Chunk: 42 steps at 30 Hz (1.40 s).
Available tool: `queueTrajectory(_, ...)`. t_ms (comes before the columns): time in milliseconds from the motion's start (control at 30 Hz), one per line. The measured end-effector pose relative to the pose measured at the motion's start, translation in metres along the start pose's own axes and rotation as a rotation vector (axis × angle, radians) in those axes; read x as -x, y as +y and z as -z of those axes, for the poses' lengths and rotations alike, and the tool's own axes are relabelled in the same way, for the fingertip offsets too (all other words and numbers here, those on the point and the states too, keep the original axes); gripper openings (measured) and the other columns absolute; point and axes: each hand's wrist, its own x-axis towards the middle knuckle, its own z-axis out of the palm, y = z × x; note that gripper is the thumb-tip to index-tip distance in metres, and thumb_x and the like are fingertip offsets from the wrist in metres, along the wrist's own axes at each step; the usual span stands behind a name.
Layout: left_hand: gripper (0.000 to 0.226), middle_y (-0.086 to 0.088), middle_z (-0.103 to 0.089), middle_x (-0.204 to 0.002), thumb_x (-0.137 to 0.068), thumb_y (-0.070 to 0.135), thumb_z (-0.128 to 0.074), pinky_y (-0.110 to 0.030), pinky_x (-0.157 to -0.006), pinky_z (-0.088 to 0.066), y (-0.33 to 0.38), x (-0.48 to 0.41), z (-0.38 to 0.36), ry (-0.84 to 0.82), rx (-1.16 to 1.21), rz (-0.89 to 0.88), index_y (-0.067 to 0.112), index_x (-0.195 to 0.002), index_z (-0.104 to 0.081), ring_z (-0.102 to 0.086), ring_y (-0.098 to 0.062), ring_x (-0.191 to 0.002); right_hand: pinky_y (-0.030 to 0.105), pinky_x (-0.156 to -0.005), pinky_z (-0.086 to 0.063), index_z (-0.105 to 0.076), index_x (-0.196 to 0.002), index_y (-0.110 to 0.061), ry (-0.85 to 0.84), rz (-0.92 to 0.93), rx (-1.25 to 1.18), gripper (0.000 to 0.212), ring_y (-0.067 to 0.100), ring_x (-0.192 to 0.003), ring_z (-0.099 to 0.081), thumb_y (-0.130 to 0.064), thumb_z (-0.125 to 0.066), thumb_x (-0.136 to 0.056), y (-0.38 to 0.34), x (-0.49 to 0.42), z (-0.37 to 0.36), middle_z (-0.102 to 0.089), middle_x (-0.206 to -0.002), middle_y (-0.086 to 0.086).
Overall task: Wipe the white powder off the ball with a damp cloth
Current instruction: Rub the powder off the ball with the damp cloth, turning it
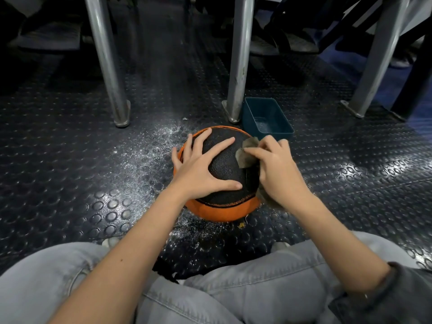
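An orange and black ball [224, 164] sits on the dark studded floor in front of my knees. My left hand [201, 167] lies spread flat over its top left, fingers straight, steadying it. My right hand [275, 169] grips a damp brownish cloth [245, 155] against the ball's right side, with part of the cloth hanging below the wrist. The ball's black panel looks dark with little powder showing.
White powder [149, 155] is scattered on the floor left of and below the ball. A teal plastic tub [266, 118] with some water stands just behind the ball on the right. Metal legs [238, 66] rise behind it. My knees in grey jeans fill the bottom.
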Motion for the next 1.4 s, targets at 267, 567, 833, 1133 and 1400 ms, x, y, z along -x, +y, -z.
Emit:
queueTrajectory(267,0.090,0.018,0.003,-0.156,-0.058,0.066,-0.075,-0.054,-0.110,0.014,0.002,0.002,0.000,0.014,0.015,-0.006,0.071,-0.125,-0.016,0.015,-0.020,-0.145,0.044,-0.067,-0.049,-0.070,-0.107,-0.005,-0.042,0.042,-0.062,0.038,0.025,-0.084,-0.040,0.012,-0.047,-0.082,-0.003,0.035,0.005,-0.055,-0.093,0.011)
queueTrajectory(567,0.091,0.018,0.003,-0.156,-0.059,0.068,-0.073,-0.054,-0.110,0.014,0.000,0.001,0.000,0.005,0.001,-0.005,0.070,-0.127,-0.013,0.014,-0.019,-0.145,0.044,-0.076,-0.046,-0.064,-0.117,-0.004,-0.033,-0.001,-0.018,0.039,0.030,-0.096,-0.039,0.011,-0.051,-0.083,-0.005,0.000,-0.002,-0.052,-0.107,0.014)
queueTrajectory(833,0.091,0.018,0.004,-0.156,-0.057,0.071,-0.073,-0.053,-0.110,0.016,-0.001,0.003,0.000,-0.010,-0.018,-0.035,0.073,-0.123,-0.010,0.014,-0.017,-0.145,0.040,-0.072,-0.046,-0.064,-0.120,-0.009,-0.049,-0.228,0.062,0.043,0.021,-0.092,-0.033,0.010,-0.054,-0.082,0.018,0.042,0.000,-0.050,-0.104,0.008)
queueTrajectory(1133,0.092,0.018,0.003,-0.155,-0.056,0.069,-0.074,-0.052,-0.111,0.014,-0.004,0.004,0.000,0.024,0.000,-0.019,0.072,-0.124,-0.012,0.013,-0.016,-0.145,0.036,-0.060,-0.048,-0.070,-0.106,-0.006,0.122,0.008,-0.039,0.037,0.022,-0.088,-0.036,-0.003,-0.043,-0.080,-0.002,0.029,-0.019,-0.059,-0.096,0.013)
queueTrajectory(1400,0.091,0.022,0.004,-0.154,-0.044,0.083,-0.059,-0.050,-0.111,0.016,-0.007,0.006,-0.001,0.024,0.038,-0.004,0.077,-0.121,-0.011,0.014,-0.013,-0.144,0.029,-0.079,-0.037,-0.063,-0.119,-0.007,0.124,-0.293,-0.095,0.040,0.017,-0.092,-0.031,0.009,-0.041,-0.089,0.025,0.025,-0.012,-0.051,-0.103,0.010)
